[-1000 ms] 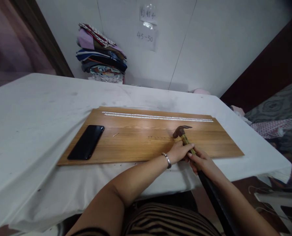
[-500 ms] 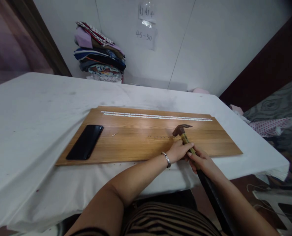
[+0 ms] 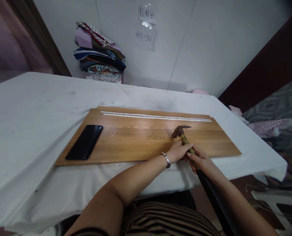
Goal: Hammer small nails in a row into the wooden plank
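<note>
A claw hammer (image 3: 182, 133) with a rusty head and a wooden handle lies tilted over the right half of a brown wooden board (image 3: 128, 147). My left hand (image 3: 179, 150), with a silver bracelet at the wrist, is closed around the handle just below the head. Lower down the same handle, my right hand (image 3: 200, 159) grips it, thumb along the wood. The fingers' undersides are hidden. Left of the hammer head a row of small dark marks (image 3: 158, 137) runs along the board. One loose nail (image 3: 114, 134) lies farther left.
A black phone (image 3: 85, 142) rests on the board's left end. Two white measuring strips (image 3: 156, 117) run along its far side. Under the board is a white tablecloth (image 3: 37, 118). Folded clothes (image 3: 100, 52) are stacked by the wall, and a white chair (image 3: 271, 200) stands lower right.
Both hands stay on the hammer in almost the same place. The whole view has shifted very slightly; nothing else has visibly moved.
</note>
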The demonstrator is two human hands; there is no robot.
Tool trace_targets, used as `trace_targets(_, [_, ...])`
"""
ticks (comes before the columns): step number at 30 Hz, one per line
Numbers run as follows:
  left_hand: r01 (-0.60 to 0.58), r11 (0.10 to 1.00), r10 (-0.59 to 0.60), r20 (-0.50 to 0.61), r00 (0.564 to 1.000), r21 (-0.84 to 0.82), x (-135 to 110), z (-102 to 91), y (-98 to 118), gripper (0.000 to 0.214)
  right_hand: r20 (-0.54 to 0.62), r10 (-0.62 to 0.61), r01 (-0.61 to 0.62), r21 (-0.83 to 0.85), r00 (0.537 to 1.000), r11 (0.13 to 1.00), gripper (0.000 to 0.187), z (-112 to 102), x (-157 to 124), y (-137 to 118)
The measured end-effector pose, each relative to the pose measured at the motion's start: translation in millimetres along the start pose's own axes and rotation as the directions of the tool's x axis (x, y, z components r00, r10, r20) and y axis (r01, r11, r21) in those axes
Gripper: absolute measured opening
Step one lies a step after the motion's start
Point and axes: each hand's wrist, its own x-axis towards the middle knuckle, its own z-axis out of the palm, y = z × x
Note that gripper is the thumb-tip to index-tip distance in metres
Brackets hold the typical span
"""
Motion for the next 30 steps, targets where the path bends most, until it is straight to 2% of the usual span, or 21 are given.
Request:
trace_targets(13, [-0.015,1.0,0.015,-0.012,1.0,-0.023,0,0.1,-1,0.032,-0.007,-0.001,0.0,-0.02,1.0,1.0,0.036,-2,0,2])
trace_targets(19, [-0.017,0.999,0.017,-0.016,1.0,-0.033,0,0.1,0,0.038,-0.002,-0.005,0.005,-0.015,1.0,1.0,0.042,0,1,2])
trace_targets(25, [-0.025,0.999,0.024,-0.052,0.998,-0.033,1,0.1,0,0.043,-0.011,-0.008,0.008,0.032,1.0,0.999,0.06,2,0,-3])
trace_targets(30, [-0.024,1.0,0.023,-0.053,0.998,-0.012,3,-0.3,-1,0.045,-0.003,0.007,-0.007,0.012,1.0,1.0,0.06,3,1,-7])
